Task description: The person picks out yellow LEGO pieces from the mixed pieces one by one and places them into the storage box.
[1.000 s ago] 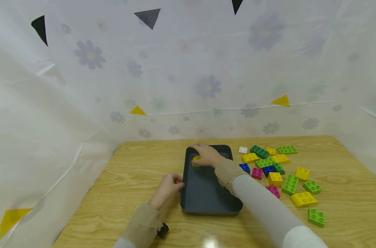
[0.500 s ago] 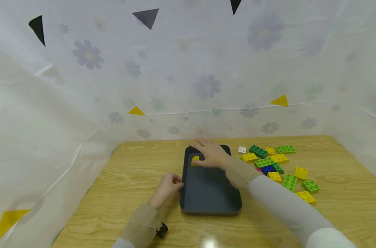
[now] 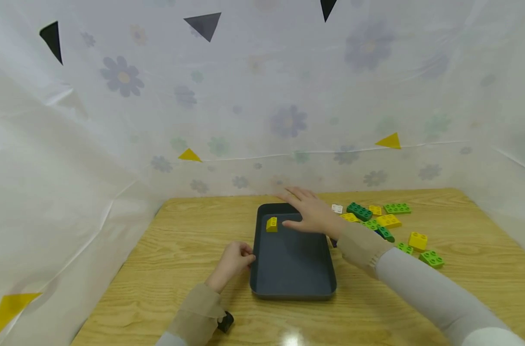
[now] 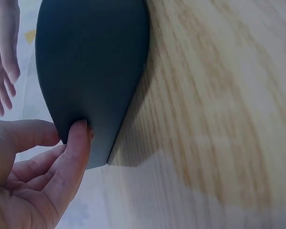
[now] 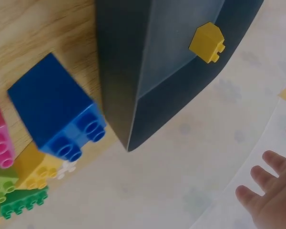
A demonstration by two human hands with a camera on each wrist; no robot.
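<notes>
A dark grey tray (image 3: 293,269) lies on the wooden table, with one small yellow brick (image 3: 272,224) with a sloped side in its far left part. My left hand (image 3: 233,262) pinches the tray's left rim; in the left wrist view its fingers (image 4: 77,143) bend against the tray wall (image 4: 93,71). My right hand (image 3: 312,214) is over the far right part of the tray, fingers spread and holding nothing. A gap separates it from the yellow brick. In the right wrist view a blue brick (image 5: 55,102) stands beside the tray; my right arm mostly hides it in the head view.
Right of the tray lie several loose bricks, among them a dark green brick (image 3: 359,211), a white brick (image 3: 337,208) and a yellow brick (image 3: 418,241). My right sleeve covers some. A small black object (image 3: 225,322) is at my left cuff. A flowered curtain (image 3: 245,105) hangs behind.
My right hand has let go of the yellow brick in the tray and moved rightward, its fingers spreading. My left hand has stayed at the left rim.
</notes>
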